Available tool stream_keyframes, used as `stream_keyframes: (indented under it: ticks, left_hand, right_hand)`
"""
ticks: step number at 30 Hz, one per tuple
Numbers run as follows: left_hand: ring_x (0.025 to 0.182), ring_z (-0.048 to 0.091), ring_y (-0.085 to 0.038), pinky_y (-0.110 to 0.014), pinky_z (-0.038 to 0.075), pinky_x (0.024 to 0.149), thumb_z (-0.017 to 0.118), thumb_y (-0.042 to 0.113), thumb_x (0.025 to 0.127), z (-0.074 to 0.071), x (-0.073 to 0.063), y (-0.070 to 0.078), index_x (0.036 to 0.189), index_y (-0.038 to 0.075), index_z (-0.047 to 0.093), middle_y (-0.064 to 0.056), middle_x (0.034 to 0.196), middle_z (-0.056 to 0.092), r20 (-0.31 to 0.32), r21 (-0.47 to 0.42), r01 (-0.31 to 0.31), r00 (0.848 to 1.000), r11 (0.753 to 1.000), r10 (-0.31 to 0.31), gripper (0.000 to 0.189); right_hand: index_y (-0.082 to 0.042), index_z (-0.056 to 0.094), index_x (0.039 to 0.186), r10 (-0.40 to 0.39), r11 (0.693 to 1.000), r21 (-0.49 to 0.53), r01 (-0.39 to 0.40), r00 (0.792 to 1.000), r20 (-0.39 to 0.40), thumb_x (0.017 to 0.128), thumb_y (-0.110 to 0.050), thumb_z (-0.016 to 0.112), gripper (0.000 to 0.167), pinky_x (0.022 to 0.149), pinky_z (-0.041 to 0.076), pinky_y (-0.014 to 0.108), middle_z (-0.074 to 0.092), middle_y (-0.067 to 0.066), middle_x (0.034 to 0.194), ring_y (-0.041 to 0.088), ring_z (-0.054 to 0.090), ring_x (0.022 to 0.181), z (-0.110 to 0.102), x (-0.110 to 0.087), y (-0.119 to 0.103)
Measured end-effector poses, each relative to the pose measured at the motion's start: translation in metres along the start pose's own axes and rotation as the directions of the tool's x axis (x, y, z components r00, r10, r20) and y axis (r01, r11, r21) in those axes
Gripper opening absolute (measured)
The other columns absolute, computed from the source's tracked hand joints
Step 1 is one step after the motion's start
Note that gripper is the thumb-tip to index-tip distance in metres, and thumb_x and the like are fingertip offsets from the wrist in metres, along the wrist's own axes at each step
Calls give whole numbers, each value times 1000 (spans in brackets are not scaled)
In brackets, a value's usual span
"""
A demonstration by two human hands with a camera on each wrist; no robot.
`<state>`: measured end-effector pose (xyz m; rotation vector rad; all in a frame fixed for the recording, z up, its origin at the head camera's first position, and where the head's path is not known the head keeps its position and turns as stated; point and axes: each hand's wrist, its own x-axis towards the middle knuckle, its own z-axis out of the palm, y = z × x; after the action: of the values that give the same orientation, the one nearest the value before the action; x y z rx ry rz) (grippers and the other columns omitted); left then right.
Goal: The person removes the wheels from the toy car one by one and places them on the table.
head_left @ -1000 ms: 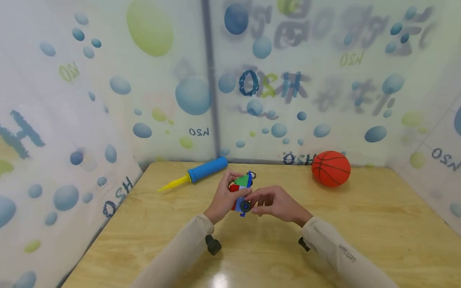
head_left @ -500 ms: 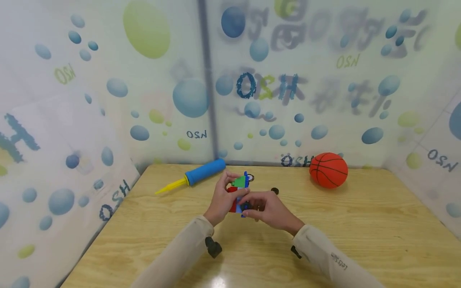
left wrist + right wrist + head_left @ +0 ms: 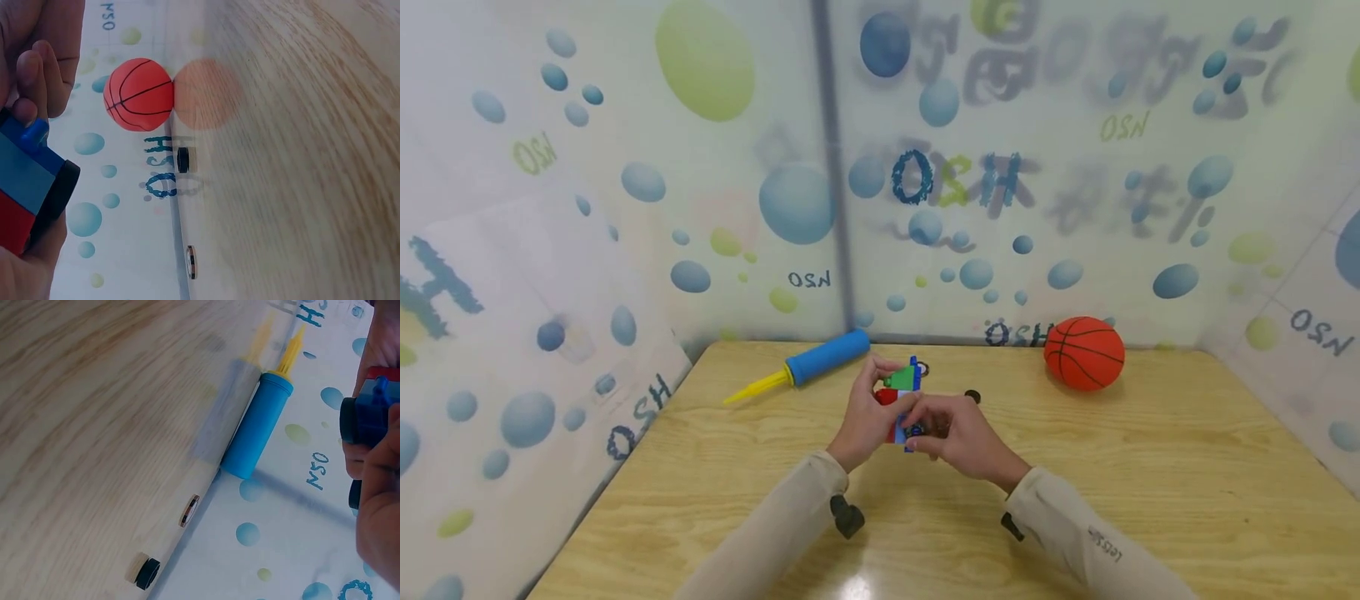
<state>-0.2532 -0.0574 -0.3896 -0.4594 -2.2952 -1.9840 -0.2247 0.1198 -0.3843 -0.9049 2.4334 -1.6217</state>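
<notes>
A small block-built toy car [image 3: 901, 397] in green, red and blue is held up over the table by my left hand [image 3: 865, 417]. My right hand [image 3: 958, 433] bends its thumb and forefinger at the car's near end. There they pinch around a dark wheel [image 3: 914, 431], which the fingers partly cover. The left wrist view shows a black wheel [image 3: 63, 189] on the blue block, with the red block under the left thumb. On the table behind the hands stand a loose black wheel [image 3: 972, 397] and a white-centred ring-like wheel [image 3: 923, 368].
A blue hand pump [image 3: 829, 358] with a yellow nozzle lies at the back left of the wooden table [image 3: 775, 517]. At the back right sits a red basketball [image 3: 1084, 353]. A bubble-patterned wall [image 3: 1067, 208] rises behind the table's far edge.
My right hand has moved left onto the car's wheel, its fingers now covering part of it. The loose black wheel on the table has come into sight. My left hand keeps its hold.
</notes>
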Motion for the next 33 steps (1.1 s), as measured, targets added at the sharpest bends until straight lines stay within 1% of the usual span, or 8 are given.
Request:
stream_keyframes:
  ticks: [6, 9, 12, 14, 18, 23, 30, 33]
  left_hand:
    - [102, 63, -19, -28, 60, 77, 74, 14, 90, 1, 0, 1, 117, 10, 49, -15, 125, 55, -5, 30, -44, 999, 999, 44, 37]
    - [101, 64, -20, -29, 61, 77, 75, 16, 90, 1, 2, 2, 119, 9, 49, -16, 124, 54, -4, 44, -61, 998, 997, 61, 39]
    - [98, 66, -20, -34, 62, 77, 74, 19, 91, 1, 5, 1, 122, 10, 49, -17, 123, 53, -11, 15, -35, 999, 999, 35, 41]
    - [97, 66, -19, -34, 63, 77, 74, 20, 91, 0, 4, 0, 123, 10, 49, -17, 123, 53, -16, 3, -3, 1000, 1000, 3, 42]
    - [95, 66, -16, -30, 62, 75, 74, 20, 91, -2, -1, 0, 124, 11, 48, -16, 122, 53, -18, -7, 44, 999, 999, -44, 43]
    - [94, 67, -16, -29, 61, 76, 74, 19, 91, -4, 0, 0, 124, 10, 49, -16, 119, 55, -34, -54, 27, 999, 998, -29, 42]
    - [91, 67, -17, -30, 61, 77, 76, 22, 90, -6, 0, -4, 124, 14, 51, -14, 117, 56, -29, -30, 55, 998, 998, -56, 44]
    - [88, 74, -21, -34, 63, 77, 75, 21, 91, -8, -1, -4, 125, 13, 49, -14, 120, 57, -6, -93, 62, 998, 994, -63, 43]
  right_hand:
    - [-5, 69, 100, 2, 1000, -5, -2, 1000, -19, 89, -9, 75, 13, 53, 55, 27, 64, 14, 81, 17, 59, 57, 2, 0, 0]
    - [-8, 70, 97, -55, 997, -58, 52, 997, -47, 88, -8, 75, 10, 51, 53, 24, 64, 10, 77, 14, 57, 54, 2, -1, 1]
    - [-8, 71, 94, -144, 981, -143, 133, 987, -71, 88, -5, 75, 9, 50, 52, 23, 66, 6, 75, 6, 54, 54, 3, -1, 1]
    - [-9, 72, 96, -163, 976, -159, 149, 984, -76, 87, -7, 76, 10, 51, 53, 23, 65, 5, 73, 4, 55, 53, 2, -1, 1]
    - [-9, 71, 105, -80, 995, -70, 76, 995, -52, 86, -12, 79, 21, 52, 58, 29, 62, 10, 70, 12, 65, 53, -2, -2, 3]
    - [-9, 70, 114, -21, 999, -45, 19, 999, -32, 86, -15, 79, 30, 56, 59, 38, 68, 12, 77, 20, 69, 60, -9, -5, 3]
    - [-14, 73, 115, -32, 994, -108, 24, 997, -72, 86, -17, 79, 29, 59, 56, 26, 72, 6, 90, 9, 63, 68, -17, -7, 4]
    - [-17, 75, 112, -59, 987, -157, 38, 990, -128, 84, -16, 81, 28, 59, 52, 22, 69, 4, 92, 9, 56, 70, -22, -9, 8]
